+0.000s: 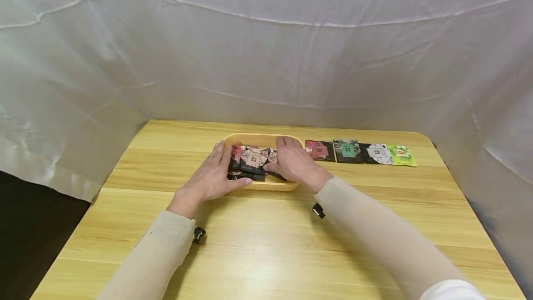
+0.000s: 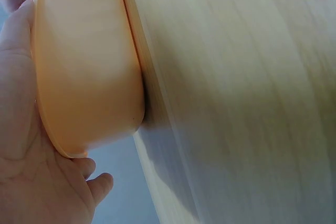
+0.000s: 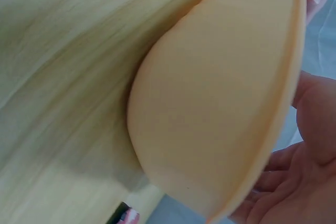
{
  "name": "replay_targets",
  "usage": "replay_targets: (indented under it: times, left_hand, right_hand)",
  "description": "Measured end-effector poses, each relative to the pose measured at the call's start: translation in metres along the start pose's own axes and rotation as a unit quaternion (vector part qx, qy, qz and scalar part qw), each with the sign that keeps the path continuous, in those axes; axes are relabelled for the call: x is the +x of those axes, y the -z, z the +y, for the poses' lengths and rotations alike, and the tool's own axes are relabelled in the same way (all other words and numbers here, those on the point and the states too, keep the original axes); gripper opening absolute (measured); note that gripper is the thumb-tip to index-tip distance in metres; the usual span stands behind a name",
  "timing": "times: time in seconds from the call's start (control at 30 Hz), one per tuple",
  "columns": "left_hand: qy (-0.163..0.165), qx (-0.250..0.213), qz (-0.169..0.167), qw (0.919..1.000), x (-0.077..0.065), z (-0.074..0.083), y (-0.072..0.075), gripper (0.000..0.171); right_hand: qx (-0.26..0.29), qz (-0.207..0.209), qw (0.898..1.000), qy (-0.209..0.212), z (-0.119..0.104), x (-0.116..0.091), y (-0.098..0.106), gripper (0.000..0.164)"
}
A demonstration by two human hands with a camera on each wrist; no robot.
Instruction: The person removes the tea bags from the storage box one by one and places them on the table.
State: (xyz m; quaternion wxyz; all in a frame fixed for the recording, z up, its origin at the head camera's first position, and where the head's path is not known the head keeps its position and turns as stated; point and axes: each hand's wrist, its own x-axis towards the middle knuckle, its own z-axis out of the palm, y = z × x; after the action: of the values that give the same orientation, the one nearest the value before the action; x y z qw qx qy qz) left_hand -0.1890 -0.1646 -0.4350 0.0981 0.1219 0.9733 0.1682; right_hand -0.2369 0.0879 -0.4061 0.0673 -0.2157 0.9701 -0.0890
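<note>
At 12 o'clock on the wood-grained table (image 1: 258, 235), a smooth, round-cornered orange tray (image 1: 266, 186) holds flat, dark printed packets (image 1: 253, 159). Toward 3 o'clock lie 4 squarish sachets (image 1: 350, 151) in a row; creased, silvery cloth (image 1: 266, 59) hangs behind. The left hand (image 1: 210, 175), fingers straight, touches the rim at 9 o'clock; the right hand (image 1: 293, 161) covers the 3 o'clock end, its grip impossible to tell.

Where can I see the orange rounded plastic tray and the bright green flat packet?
Orange rounded plastic tray (image 3: 210, 93): right wrist view, outer side wall.
Bright green flat packet (image 1: 401, 155): head view, printed front.
</note>
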Motion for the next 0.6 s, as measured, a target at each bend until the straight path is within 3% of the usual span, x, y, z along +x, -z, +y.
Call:
replay_targets:
  times: [0.27,0.6]
  left_hand:
    - [0.001,-0.002,0.004,1.0,0.0,0.0,-0.001,0.134]
    - [-0.004,-0.001,0.009,1.0,0.0,-0.001,-0.001,0.133]
  right_hand:
    - [-0.01,-0.049,0.997,-0.05,-0.002,0.01,-0.01,0.093]
    - [-0.024,-0.082,0.995,-0.057,-0.004,0.017,-0.016,0.087]
